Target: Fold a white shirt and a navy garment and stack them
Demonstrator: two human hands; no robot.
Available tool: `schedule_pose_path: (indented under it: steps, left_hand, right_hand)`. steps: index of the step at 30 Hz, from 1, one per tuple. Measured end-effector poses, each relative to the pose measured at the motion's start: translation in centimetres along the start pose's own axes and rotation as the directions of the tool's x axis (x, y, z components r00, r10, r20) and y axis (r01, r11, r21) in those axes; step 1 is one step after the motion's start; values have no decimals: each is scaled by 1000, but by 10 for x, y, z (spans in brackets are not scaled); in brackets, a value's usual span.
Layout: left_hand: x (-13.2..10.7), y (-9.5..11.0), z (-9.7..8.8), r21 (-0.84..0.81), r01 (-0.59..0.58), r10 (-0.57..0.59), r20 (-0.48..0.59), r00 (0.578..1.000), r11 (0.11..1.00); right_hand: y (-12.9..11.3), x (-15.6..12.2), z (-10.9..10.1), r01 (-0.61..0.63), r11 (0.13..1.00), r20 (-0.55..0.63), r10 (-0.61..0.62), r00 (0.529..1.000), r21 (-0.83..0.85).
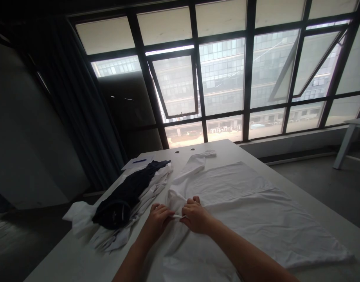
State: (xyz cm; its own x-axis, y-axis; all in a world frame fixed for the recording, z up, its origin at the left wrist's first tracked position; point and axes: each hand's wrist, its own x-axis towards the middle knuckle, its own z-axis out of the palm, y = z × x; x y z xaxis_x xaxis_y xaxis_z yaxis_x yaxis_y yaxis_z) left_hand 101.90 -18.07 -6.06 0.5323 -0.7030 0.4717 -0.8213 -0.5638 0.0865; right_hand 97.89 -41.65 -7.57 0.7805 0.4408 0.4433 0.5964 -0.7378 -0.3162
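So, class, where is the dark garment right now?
In the head view, the dark garment lies on the left side of the white table, on top of pale clothing, left of the white garment in both hands.

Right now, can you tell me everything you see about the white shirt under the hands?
The white shirt is plain and looks like thin, soft cloth, lightly wrinkled. It lies spread out on the white table, with one sleeve reaching toward the windows. The left hand and right hand pinch a bunched part of it. The right arm hides some of it.
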Motion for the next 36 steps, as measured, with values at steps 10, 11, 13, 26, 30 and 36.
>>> schedule_pose_path:
  steps: [10, 11, 13, 26, 30, 36]
  left_hand:
    - [0, 6, 5, -6, 39, -39, 11, 999, 999]
    - [0, 7, 5, 0, 35, -35, 6, 999, 999]
    - [0, 8, 2, 8, 29, -29, 2, 1000, 1000]
    - [-2, 0, -4, 23, 35, -35, -1, 999, 999]
    - [-2, 0, -3, 28, 16, -16, -16, 1000, 999]
    - [-3, -3, -4, 34, -3, 4, -27, 1000, 999]
  right_hand:
    - [-7, -1, 2, 12, 998, -38, -15, 999, -64]
    - [-9, 0, 4, 23, 997, -49, -27, 998, -78]
    - [-11, 1, 7, 42, 994, -46, -47, 998, -103]
    - [-5, 1, 3, 29, 994, -67, -36, 997, -101]
    - [-3, 1, 7, 71, 989, -86, -82, 993, -129]
    - [0, 3, -2, 98, 985, -108, -114, 988, -145]
